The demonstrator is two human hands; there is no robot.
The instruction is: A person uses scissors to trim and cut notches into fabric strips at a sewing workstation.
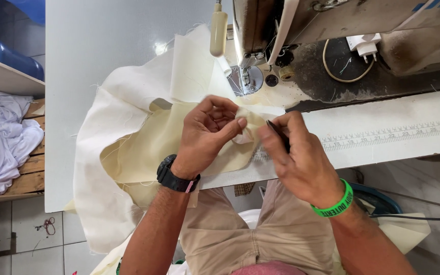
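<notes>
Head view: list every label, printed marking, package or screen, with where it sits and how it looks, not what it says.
Ruler strip: along the table edge right of the hands, long pale band with dark ticks.
Wristband: on the right wrist, green with white print.
Machine marking: top right on the sewing machine, blue.
No packages or screens.

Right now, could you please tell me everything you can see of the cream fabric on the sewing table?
The cream fabric looks like thin woven cloth in several loose layers with frayed edges. It lies rumpled across the white table, its lower part hanging over the front edge. The left hand pinches a fold near the sewing machine; the right hand meets it there, gripping a thin dark tool.
</notes>
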